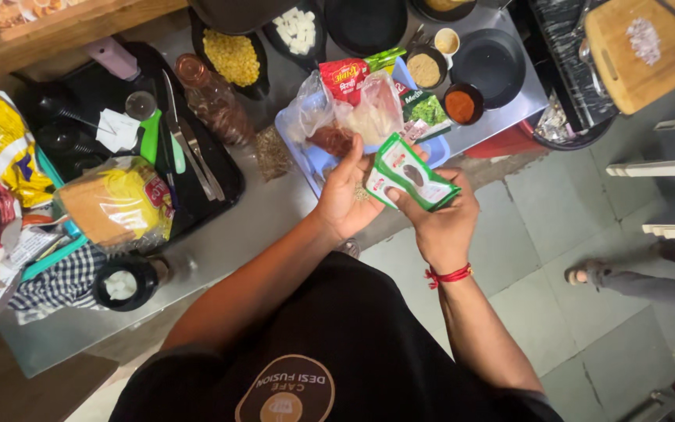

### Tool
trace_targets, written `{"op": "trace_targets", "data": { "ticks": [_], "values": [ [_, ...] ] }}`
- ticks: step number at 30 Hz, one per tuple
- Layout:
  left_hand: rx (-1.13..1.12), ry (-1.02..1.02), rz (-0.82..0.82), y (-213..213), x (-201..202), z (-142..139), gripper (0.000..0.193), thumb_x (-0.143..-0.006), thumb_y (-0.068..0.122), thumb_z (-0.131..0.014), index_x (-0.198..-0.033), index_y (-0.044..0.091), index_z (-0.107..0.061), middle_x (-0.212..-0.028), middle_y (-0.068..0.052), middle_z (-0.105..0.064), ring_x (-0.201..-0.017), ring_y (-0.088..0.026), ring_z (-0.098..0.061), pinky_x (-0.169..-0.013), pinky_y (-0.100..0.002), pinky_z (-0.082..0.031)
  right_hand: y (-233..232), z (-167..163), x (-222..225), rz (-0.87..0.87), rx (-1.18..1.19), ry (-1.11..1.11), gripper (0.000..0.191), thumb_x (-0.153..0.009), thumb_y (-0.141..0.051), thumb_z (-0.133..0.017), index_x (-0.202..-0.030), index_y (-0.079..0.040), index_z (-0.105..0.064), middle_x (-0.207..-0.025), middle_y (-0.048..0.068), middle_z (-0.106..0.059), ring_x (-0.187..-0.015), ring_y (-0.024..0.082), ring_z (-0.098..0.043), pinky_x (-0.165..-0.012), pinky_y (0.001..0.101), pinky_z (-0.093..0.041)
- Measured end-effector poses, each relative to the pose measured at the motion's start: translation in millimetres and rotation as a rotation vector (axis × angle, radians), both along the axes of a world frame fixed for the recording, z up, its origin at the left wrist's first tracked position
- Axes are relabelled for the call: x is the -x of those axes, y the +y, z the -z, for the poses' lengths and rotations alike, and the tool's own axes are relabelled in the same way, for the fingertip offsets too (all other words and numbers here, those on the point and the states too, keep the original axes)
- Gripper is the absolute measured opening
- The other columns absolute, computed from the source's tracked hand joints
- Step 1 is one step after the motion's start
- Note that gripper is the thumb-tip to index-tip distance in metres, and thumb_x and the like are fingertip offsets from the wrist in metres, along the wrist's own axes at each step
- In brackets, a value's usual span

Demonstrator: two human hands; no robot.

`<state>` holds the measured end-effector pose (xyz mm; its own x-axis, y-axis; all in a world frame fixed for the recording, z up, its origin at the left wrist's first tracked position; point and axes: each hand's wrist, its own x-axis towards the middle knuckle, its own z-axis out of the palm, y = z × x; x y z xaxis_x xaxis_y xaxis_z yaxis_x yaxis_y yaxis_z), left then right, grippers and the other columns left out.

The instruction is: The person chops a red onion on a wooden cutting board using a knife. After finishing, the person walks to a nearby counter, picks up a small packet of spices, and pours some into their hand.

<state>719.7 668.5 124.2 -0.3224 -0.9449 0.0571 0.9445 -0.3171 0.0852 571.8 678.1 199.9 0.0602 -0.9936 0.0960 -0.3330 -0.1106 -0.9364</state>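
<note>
I hold a small green and white sachet (409,172) in front of me with both hands. My left hand (345,195) cups it from the left, palm up, with some brownish grains in the palm. My right hand (439,219), with a red thread at the wrist, grips the sachet from below and right. Just beyond my hands a blue tray (300,144) on the steel counter (236,227) holds clear bags and red and green packets.
A black tray (228,184) with knives, a jar and a bagged yellow loaf sits left. Black bowls of corn (232,56), white cubes, and powders stand at the back. A wooden board (638,51) lies far right. Another person's foot (583,273) is on the tiled floor.
</note>
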Motion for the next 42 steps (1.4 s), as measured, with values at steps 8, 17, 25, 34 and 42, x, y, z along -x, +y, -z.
{"op": "trace_targets", "data": {
  "ticks": [8,17,25,34,42],
  "values": [
    [-0.081,-0.221,-0.084,-3,3,15,0.034,-0.101,0.020,-0.069,-0.127,-0.003,-0.064,-0.122,-0.013,-0.071,-0.111,-0.023,-0.068,-0.098,-0.041,-0.055,-2,-12,-5,0.024,-0.043,0.026,0.041,-0.079,-0.006,-0.090,-0.108,0.001,-0.062,-0.098,0.005,-0.074,-0.086,0.007,-0.067,-0.076,0.0249,-0.058],
    [-0.142,-0.365,-0.090,-2,-3,14,0.034,-0.102,0.030,-0.069,-0.116,-0.001,-0.068,-0.103,-0.013,-0.074,-0.082,-0.025,-0.072,-0.058,-0.043,-0.055,-10,-4,-12,-0.039,-0.182,-0.282,0.051,-0.076,0.004,-0.082,-0.114,-0.002,-0.048,-0.101,0.007,-0.071,-0.085,0.014,-0.074,-0.062,0.0306,-0.065],
    [-0.189,-0.184,-0.121,-8,-3,10,0.049,-0.100,0.038,-0.063,-0.134,0.003,-0.059,-0.127,-0.012,-0.070,-0.118,-0.025,-0.068,-0.102,-0.043,-0.056,-22,16,-23,-0.019,-0.330,-0.562,0.053,-0.073,0.015,-0.084,-0.115,0.002,-0.054,-0.111,0.014,-0.072,-0.096,0.020,-0.074,-0.079,0.0357,-0.063],
    [-0.079,-0.018,-0.145,-16,-5,4,0.070,-0.102,0.056,-0.056,-0.147,0.002,-0.050,-0.143,-0.022,-0.058,-0.134,-0.034,-0.057,-0.115,-0.048,-0.044,-23,14,-26,-0.058,-0.079,-0.252,0.054,-0.079,0.007,-0.086,-0.118,0.000,-0.050,-0.112,0.010,-0.072,-0.102,0.013,-0.070,-0.089,0.0295,-0.060],
    [-0.009,-0.146,-0.204,-20,-4,22,0.049,-0.104,0.024,-0.067,-0.140,-0.006,-0.056,-0.138,-0.017,-0.064,-0.128,-0.027,-0.062,-0.113,-0.043,-0.047,-28,12,-31,-0.040,-0.008,-0.131,0.058,-0.076,0.001,-0.089,-0.119,0.000,-0.050,-0.108,0.008,-0.071,-0.100,0.011,-0.069,-0.086,0.0265,-0.058]
  ]
}}
